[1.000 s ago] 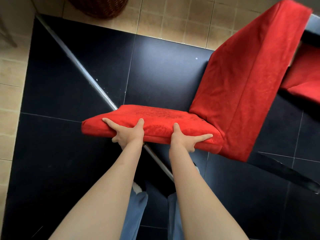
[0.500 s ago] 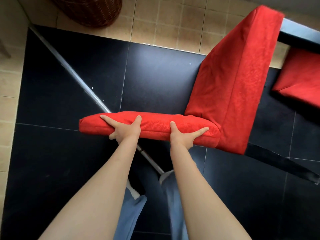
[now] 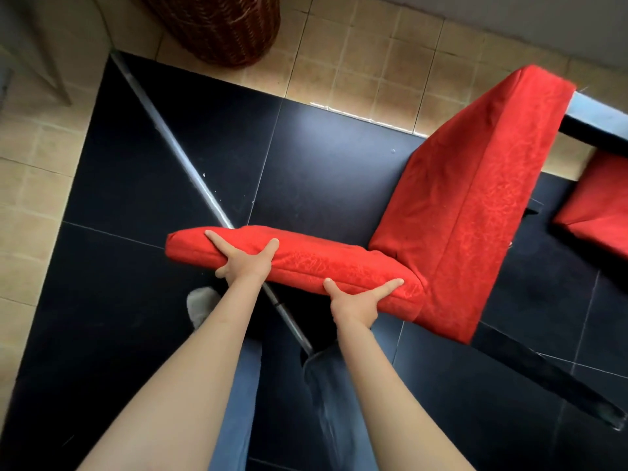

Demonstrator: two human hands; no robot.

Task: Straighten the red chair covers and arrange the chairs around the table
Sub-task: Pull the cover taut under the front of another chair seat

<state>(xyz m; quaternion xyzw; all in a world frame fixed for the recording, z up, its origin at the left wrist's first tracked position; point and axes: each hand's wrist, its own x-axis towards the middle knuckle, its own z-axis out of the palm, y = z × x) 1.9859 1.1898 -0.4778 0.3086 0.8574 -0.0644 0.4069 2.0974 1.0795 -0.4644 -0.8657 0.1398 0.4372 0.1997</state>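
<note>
- Glossy black floor tiles (image 3: pixel 142 300), beige tiles beyond, brown wicker basket (image 3: pixel 217 25) far left.
- Left hand (image 3: pixel 246 263) and right hand (image 3: pixel 356 300), thumbs spread wide, grip the red fabric-covered chair seat (image 3: pixel 306 260) by its near edge.

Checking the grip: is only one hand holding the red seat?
No, both the left hand and right hand grip the seat edge.

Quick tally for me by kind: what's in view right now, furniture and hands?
Red-covered chairs: 2, the gripped chair and a second chair at the right edge
Wicker baskets: 1, the basket
Dark tabletops: 1, the table
Hands: 2, left hand, right hand, both gripping the seat edge
Total: 6
</note>
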